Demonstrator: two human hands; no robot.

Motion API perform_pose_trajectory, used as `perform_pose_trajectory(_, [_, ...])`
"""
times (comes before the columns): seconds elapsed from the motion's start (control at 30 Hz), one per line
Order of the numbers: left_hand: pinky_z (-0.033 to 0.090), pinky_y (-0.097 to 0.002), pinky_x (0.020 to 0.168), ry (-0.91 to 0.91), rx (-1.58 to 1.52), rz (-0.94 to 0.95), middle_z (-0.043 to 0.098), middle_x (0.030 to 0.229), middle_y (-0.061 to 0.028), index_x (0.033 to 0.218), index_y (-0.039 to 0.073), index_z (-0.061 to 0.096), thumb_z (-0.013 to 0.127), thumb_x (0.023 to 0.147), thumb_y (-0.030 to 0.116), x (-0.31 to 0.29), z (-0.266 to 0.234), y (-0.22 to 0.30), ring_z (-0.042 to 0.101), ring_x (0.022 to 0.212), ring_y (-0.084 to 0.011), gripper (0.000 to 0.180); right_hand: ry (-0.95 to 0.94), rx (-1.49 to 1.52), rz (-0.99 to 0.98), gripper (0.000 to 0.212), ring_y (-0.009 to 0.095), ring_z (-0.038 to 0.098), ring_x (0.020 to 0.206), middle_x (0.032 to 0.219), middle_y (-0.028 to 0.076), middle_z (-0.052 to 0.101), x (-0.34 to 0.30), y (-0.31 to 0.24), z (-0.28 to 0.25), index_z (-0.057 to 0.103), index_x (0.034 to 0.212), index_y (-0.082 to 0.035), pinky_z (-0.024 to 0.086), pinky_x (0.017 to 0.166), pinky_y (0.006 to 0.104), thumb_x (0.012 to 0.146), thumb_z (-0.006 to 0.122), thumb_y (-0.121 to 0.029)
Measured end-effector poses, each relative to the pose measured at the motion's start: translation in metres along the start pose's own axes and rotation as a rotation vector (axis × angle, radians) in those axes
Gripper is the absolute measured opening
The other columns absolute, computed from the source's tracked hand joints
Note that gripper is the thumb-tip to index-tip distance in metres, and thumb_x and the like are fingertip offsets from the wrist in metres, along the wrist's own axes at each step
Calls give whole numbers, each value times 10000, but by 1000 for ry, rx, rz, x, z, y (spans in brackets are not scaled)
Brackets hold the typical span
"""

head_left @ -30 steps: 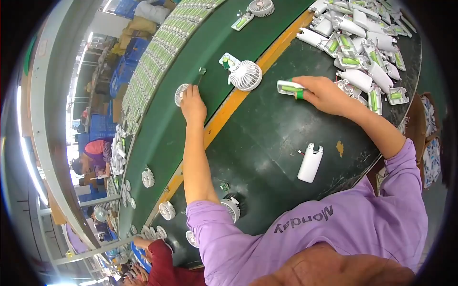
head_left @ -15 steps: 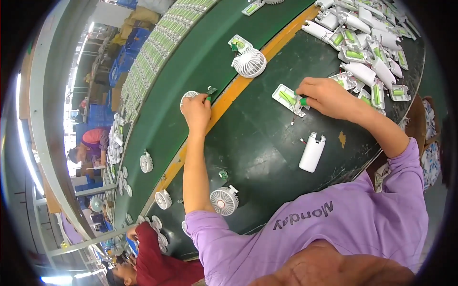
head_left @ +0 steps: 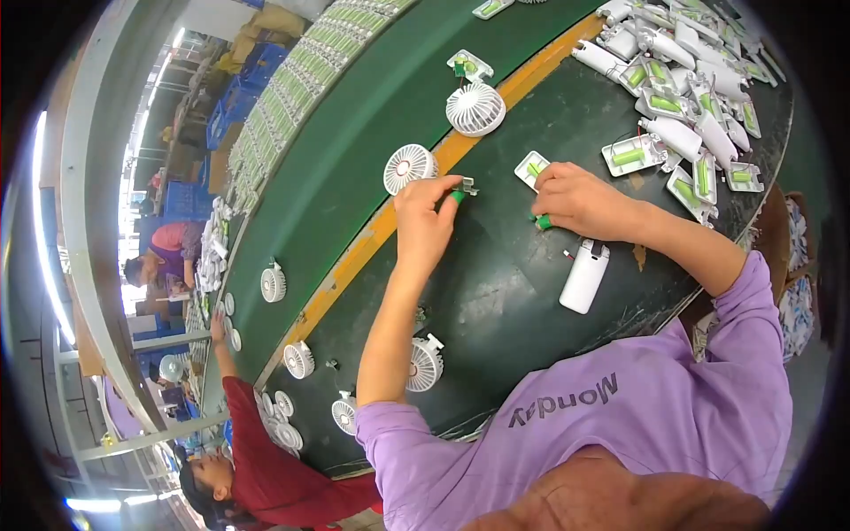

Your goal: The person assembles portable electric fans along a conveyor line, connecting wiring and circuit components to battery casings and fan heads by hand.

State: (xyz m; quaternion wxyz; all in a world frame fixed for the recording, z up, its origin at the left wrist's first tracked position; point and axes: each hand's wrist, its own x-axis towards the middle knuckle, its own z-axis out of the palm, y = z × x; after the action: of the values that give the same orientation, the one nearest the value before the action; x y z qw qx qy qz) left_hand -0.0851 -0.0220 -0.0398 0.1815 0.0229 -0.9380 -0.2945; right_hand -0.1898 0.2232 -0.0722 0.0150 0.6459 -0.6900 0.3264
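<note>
My left hand (head_left: pixel 425 221), green wrapping on a finger, pinches a small circuit board (head_left: pixel 468 186) between its fingertips. Against its knuckles is a white round fan head (head_left: pixel 410 168), over the yellow strip; whether the fingers also grip it I cannot tell. My right hand (head_left: pixel 580 202), also green-wrapped at a fingertip, closes over the lower end of a white handle shell (head_left: pixel 531 168) with a green battery inside. The fingers hide the rest of that shell. Just below my right hand lies a closed white handle cover (head_left: pixel 584 279).
A heap of white shells with green batteries (head_left: pixel 699 97) covers the far right. Another fan head (head_left: pixel 475 109) sits on the yellow strip (head_left: pixel 381 232). More fans (head_left: pixel 425 363) lie near my left forearm. A person in maroon (head_left: pixel 274 460) works at left.
My left hand has moved right with the board, and the fan head has shifted right beside it. My right hand has slid down over the shell. The person in maroon now reaches toward the belt.
</note>
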Motion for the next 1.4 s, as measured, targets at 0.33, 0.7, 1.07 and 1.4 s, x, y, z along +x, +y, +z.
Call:
perform_pose_trajectory(0.33, [449, -267, 703, -9, -268, -97, 623, 852, -50, 965, 30, 605, 611, 785, -2, -8, 12, 55, 566, 766, -134, 183, 114, 762, 487, 230, 180, 626, 871, 937, 96, 681, 10, -17, -22, 547, 1072, 12, 473, 790, 312, 873, 494, -91])
perform_pose_trajectory(0.7, [457, -254, 594, -102, -388, -24, 618, 769, -64, 961, 10, 609, 615, 789, -12, -10, 19, 72, 558, 638, -134, 173, 107, 784, 520, 192, 108, 607, 741, 810, 77, 663, 11, -25, -34, 569, 983, 14, 469, 703, 257, 835, 531, -101])
perform_pose_trajectory(1.07, [442, -247, 567, -42, -434, -4, 602, 760, -54, 935, 0, 613, 613, 778, -23, -12, 19, 69, 541, 626, -120, 159, 119, 750, 530, 159, 90, 556, 702, 784, 48, 627, 11, -25, -34, 604, 923, 8, 448, 633, 256, 820, 579, -109])
perform_pose_trajectory(1.4, [444, -199, 625, -113, -389, -38, 616, 797, -5, 957, -6, 622, 599, 818, -23, -16, 18, 67, 544, 677, -51, 142, 187, 530, 430, 136, 176, 569, 732, 782, 70, 581, 11, -23, -28, 581, 875, 0, 443, 638, 301, 750, 617, -39])
